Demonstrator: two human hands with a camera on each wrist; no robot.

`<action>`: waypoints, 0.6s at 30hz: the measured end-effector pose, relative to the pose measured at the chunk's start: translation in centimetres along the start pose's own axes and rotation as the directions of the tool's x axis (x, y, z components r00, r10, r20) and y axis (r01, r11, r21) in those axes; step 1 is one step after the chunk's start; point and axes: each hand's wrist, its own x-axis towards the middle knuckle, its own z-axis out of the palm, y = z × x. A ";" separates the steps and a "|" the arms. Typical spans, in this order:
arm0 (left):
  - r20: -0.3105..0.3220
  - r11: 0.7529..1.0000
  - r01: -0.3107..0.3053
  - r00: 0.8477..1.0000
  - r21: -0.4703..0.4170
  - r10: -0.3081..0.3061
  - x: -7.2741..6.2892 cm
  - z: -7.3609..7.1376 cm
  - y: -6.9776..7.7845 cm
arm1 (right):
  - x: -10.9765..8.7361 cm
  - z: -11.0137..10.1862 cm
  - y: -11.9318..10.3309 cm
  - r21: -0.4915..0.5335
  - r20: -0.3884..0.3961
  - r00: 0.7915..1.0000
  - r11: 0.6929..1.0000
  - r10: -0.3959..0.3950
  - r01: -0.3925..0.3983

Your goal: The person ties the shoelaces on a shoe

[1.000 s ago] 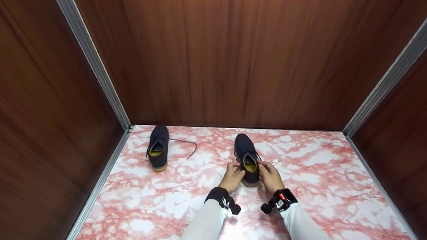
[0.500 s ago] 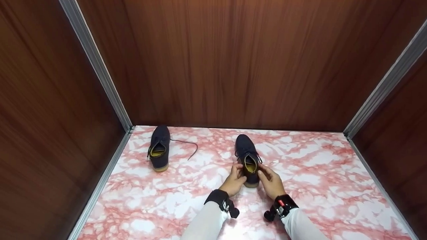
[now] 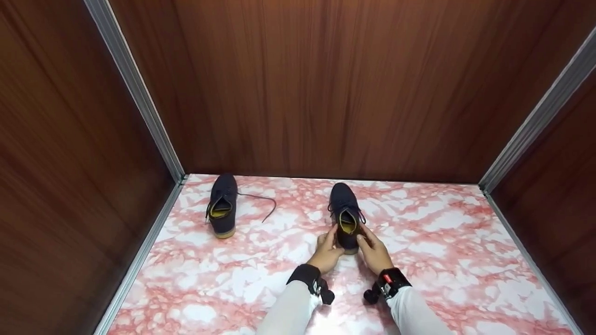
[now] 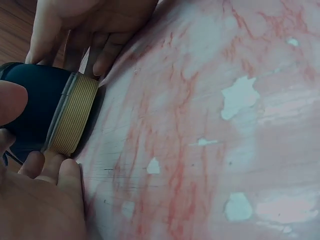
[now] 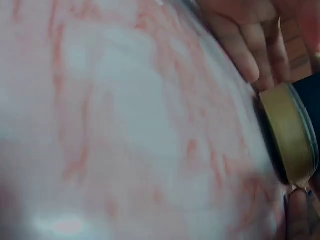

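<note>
A dark navy lace-up shoe with a yellow lining stands on its sole, toe toward the back wall. My left hand holds its heel end from the left, thumb near the back of the heel. From the right, my right hand holds the same heel end. Close up in the left wrist view, the ribbed tan sole sits between the two hands, with left fingers along its lower edge. In the right wrist view the heel of the sole shows at the right side, partly cut off.
A matching shoe stands at the left, one lace trailing right across the red-and-white marbled surface. Brown wood-grain panels rise behind and at both sides, with grey metal strips along the corners.
The shoe between my hands has slid slightly away, toward the back wall, and my hands have moved along with it. The shoe at the left stays where it was.
</note>
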 end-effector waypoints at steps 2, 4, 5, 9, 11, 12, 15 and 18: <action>-0.006 1.000 -0.018 1.000 0.004 0.018 0.0 0.0 -0.1 | -0.1 -0.1 0.1 0.022 0.024 1.000 1.000 -0.007 0.007; -0.005 0.999 -0.044 0.999 0.007 0.044 -0.1 0.1 -0.2 | -0.2 -0.2 0.3 0.048 0.042 0.999 0.999 -0.017 0.015; -0.005 0.998 -0.056 0.998 0.008 0.056 -0.1 0.1 -0.3 | -0.3 -0.2 0.3 0.056 0.047 0.999 0.998 -0.022 0.019; 0.000 0.995 -0.101 0.995 -0.017 0.101 -0.2 0.3 -0.6 | -0.2 -0.2 0.5 0.044 0.037 0.999 0.998 -0.034 0.032; 0.016 0.994 -0.107 0.994 -0.024 0.108 -0.3 0.4 -0.7 | -0.1 -0.2 0.5 0.014 0.024 0.999 0.999 -0.032 0.031; 0.026 0.993 -0.111 0.993 -0.028 0.112 -0.3 0.4 -0.7 | -0.1 -0.2 0.6 -0.005 0.016 0.999 0.999 -0.032 0.032; 0.055 0.995 -0.094 0.994 -0.038 0.096 -0.5 0.5 -0.7 | -0.1 -0.1 0.5 -0.063 -0.001 1.000 0.998 -0.022 0.022; 0.071 0.996 -0.076 0.994 -0.051 0.080 -0.6 0.5 -0.5 | -0.1 -0.1 0.2 -0.098 -0.016 1.000 0.995 -0.018 0.016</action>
